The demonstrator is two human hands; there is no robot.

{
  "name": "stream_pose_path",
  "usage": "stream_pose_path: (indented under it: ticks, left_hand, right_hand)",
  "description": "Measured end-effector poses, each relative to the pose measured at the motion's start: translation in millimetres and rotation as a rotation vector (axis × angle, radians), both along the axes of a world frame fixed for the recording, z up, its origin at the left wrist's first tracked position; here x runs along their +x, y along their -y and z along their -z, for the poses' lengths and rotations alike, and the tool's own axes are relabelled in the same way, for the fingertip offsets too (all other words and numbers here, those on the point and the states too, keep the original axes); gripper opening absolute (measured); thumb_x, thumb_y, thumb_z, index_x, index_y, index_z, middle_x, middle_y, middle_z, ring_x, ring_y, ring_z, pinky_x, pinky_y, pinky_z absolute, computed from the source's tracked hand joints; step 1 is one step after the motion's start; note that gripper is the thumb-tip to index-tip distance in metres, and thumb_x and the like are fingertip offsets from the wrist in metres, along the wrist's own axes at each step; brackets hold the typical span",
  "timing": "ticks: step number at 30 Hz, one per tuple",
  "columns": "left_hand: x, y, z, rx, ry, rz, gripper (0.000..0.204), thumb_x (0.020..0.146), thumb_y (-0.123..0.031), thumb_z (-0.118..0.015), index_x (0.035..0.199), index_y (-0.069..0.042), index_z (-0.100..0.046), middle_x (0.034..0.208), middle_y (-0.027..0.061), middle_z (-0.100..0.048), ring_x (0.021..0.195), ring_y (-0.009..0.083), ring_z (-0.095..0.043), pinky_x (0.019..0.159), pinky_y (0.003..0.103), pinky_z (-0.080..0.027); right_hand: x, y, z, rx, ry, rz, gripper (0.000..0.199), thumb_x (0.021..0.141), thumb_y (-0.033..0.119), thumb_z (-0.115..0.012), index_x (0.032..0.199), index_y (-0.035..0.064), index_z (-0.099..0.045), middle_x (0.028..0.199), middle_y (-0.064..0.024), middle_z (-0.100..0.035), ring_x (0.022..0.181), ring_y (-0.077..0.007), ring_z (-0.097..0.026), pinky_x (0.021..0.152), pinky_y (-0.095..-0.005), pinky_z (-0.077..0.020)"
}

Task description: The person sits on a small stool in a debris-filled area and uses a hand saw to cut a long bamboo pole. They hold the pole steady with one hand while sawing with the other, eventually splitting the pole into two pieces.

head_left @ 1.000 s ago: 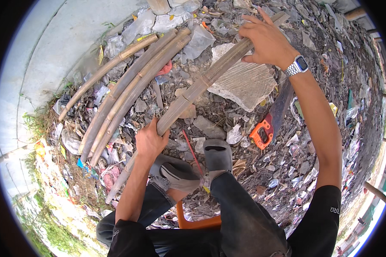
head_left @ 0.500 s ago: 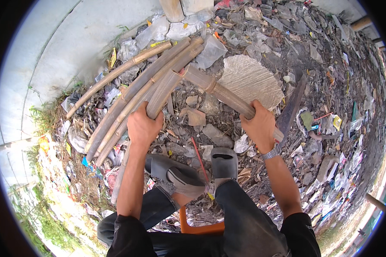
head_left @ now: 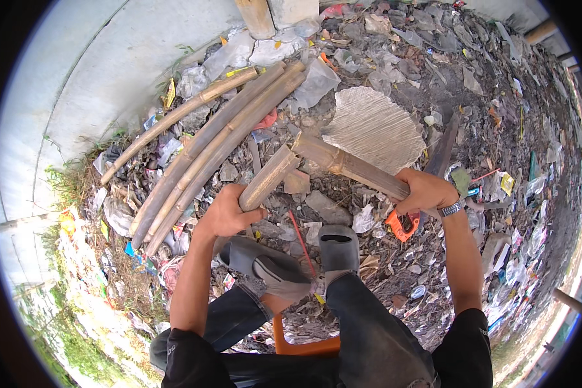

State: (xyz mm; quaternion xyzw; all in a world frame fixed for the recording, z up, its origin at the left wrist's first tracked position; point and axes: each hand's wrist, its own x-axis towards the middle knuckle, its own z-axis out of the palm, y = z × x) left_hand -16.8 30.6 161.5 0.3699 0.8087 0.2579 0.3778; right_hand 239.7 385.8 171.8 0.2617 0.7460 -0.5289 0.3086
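My left hand (head_left: 225, 213) grips a short bamboo piece (head_left: 269, 176) by its near end. In my right hand (head_left: 425, 191), which wears a wristwatch, is a second bamboo piece (head_left: 349, 167). The far ends of the two pieces meet in a bent V above my grey sandals (head_left: 338, 246). An orange-handled hand saw (head_left: 403, 224) lies on the ground just under my right hand, its blade (head_left: 441, 155) running away past the wrist.
Several long bamboo poles (head_left: 207, 142) lie side by side to the left, next to a pale concrete wall (head_left: 84, 77). A corrugated grey sheet fragment (head_left: 375, 126) lies beyond the hands. Litter and plastic scraps cover the ground. An orange stool (head_left: 301, 346) is under me.
One long bamboo pole held straight a second ago is now two pieces bent at an angle. My right hand came down from the far end to near my feet.
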Motion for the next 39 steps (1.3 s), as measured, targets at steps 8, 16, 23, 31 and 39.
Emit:
stream_pose_path:
  ticks: [8, 16, 23, 31, 39]
  left_hand:
    - [-12, 24, -4, 0.025, 0.76, -0.09, 0.022, 0.08, -0.01, -0.083, 0.084, 0.0, -0.063, 0.063, 0.0038, -0.059, 0.05, 0.0128, -0.057, 0.046, 0.029, -0.041]
    - [-18, 16, 3, 0.039, 0.255, -0.22, 0.046, 0.097, -0.044, -0.07, 0.101, 0.002, -0.064, 0.067, 0.0064, -0.061, 0.057, 0.0148, -0.059, 0.055, 0.034, -0.048]
    - [8, -7, 39, 0.08, -0.176, -0.057, 0.059, 0.096, -0.053, -0.068, 0.109, 0.005, -0.065, 0.063, 0.0209, -0.061, 0.064, 0.0393, -0.068, 0.064, 0.046, -0.051]
    - [42, -27, 48, 0.031, -0.238, -0.045, 0.06, 0.087, -0.056, -0.078, 0.108, 0.0, -0.068, 0.062, 0.0205, -0.063, 0.067, 0.0422, -0.07, 0.062, 0.048, -0.053]
    - [77, -29, 51, 0.062, -0.457, -0.181, 0.059, 0.071, -0.054, -0.09, 0.096, -0.004, -0.072, 0.074, 0.0177, -0.071, 0.068, 0.0371, -0.072, 0.061, 0.044, -0.056]
  right_hand:
    - [56, -50, 6, -0.48, -0.45, 0.588, 0.025, 0.078, 0.009, -0.08, 0.09, 0.0038, -0.059, 0.071, -0.003, -0.057, 0.053, -0.0115, -0.054, 0.048, -0.0298, -0.0407]
    - [94, -123, 13, 0.738, -0.281, 0.649, 0.042, 0.085, 0.015, -0.077, 0.121, -0.0024, -0.065, 0.078, -0.0067, -0.065, 0.063, -0.0157, -0.062, 0.058, -0.0319, -0.0498]
    - [44, -185, -4, 1.606, -0.501, 0.424, 0.058, 0.086, 0.032, -0.081, 0.137, 0.0135, -0.061, 0.132, -0.0187, -0.063, 0.11, -0.0387, -0.067, 0.089, -0.047, -0.0557]
    - [-39, 57, 48, 0.088, -0.61, 0.363, 0.067, 0.092, 0.031, -0.08, 0.146, 0.0081, -0.049, 0.125, -0.016, -0.064, 0.098, -0.0191, -0.069, 0.085, -0.0335, -0.0568]
    - [-45, 152, 100, -0.597, -0.688, 0.749, 0.046, 0.1, 0.015, -0.072, 0.139, 0.0019, -0.05, 0.117, -0.0088, -0.067, 0.101, -0.0127, -0.066, 0.088, -0.0293, -0.0552]
